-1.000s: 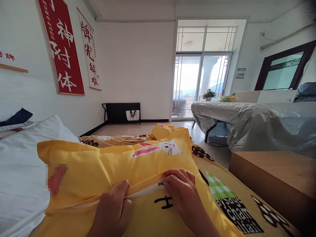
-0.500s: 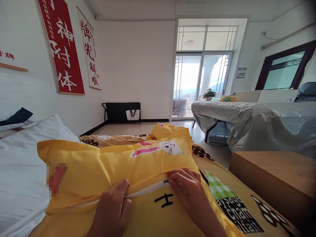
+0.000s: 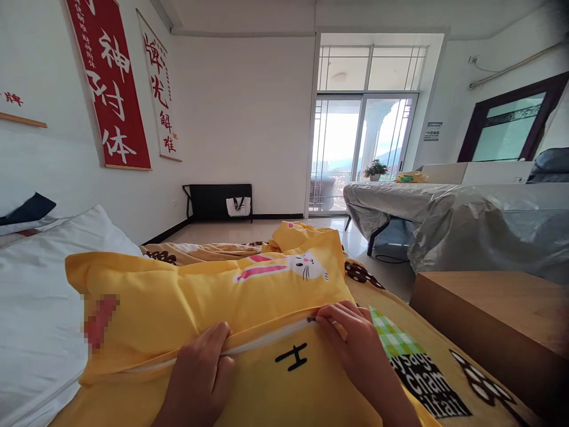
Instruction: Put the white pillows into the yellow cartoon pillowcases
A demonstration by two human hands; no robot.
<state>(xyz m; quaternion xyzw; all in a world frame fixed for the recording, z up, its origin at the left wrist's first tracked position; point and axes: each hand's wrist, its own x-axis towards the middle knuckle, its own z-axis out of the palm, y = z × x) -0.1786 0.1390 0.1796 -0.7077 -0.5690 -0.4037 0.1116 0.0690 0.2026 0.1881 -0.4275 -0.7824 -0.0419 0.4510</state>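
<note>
A yellow pillowcase [image 3: 146, 290] with a printed white rabbit [image 3: 306, 265] and a black letter H lies in front of me, plumped out. A white zipper [image 3: 267, 338] runs across it under a fabric flap. My left hand [image 3: 204, 367] pinches the zipper's edge left of centre, thumb and fingers closed on the cloth. At the right part of the zipper, my right hand [image 3: 351, 338] has its fingertips closed at the dark zipper slider [image 3: 311, 319]. The pull tab itself is hidden by the fingers.
Under the pillowcase spreads a patterned tan blanket [image 3: 400, 332]. White bedding [image 3: 57, 267] is heaped at left, and a wooden box-like piece [image 3: 493, 302] stands at right. Farther back are a plastic-covered table [image 3: 489, 219] and a black folded frame [image 3: 208, 201] against the wall.
My right hand has moved a little to the right along the zipper, and the slider with it. The left hand keeps its hold on the edge. The view has shifted slightly.
</note>
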